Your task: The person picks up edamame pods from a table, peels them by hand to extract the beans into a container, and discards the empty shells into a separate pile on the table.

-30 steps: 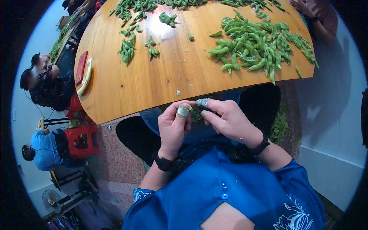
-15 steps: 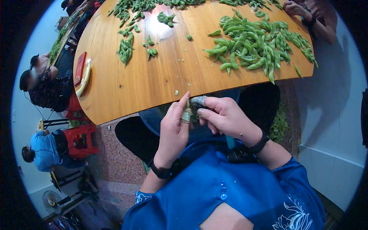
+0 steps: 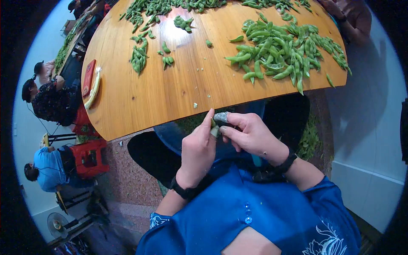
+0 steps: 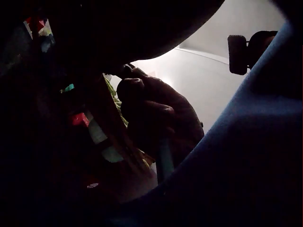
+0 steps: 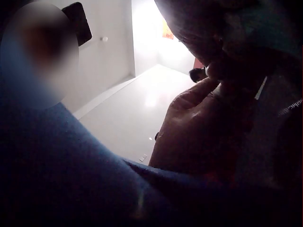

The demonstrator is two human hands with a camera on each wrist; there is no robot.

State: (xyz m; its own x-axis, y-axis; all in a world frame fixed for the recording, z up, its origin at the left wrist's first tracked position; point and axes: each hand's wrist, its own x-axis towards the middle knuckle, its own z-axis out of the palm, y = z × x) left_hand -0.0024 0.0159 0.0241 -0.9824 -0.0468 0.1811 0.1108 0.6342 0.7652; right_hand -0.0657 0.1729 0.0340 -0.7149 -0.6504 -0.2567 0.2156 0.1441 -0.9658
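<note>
My left hand, its thumb in a pale wrap, pinches a small green edamame pod just off the table's near edge. Close beside it, my right hand has its fingers curled round a teal handle that sticks out below the palm. The right index finger wears a silvery grey cover, its tip right at the left fingertips. The handle's other end is hidden. Under both hands stands a blue basin with green bits in it. In the dark left wrist view the teal handle comes from the curled fist.
A large pile of edamame pods lies on the right of the wooden table; smaller heaps lie left and along the back. A red phone-like slab rests at the left edge. Other people sit left; red stools stand there.
My left hand has turned, its index finger now pointing up and the wrapped thumb against the right fingertips. The teal handle shows more below the right palm. The person at far right moved their arms.
</note>
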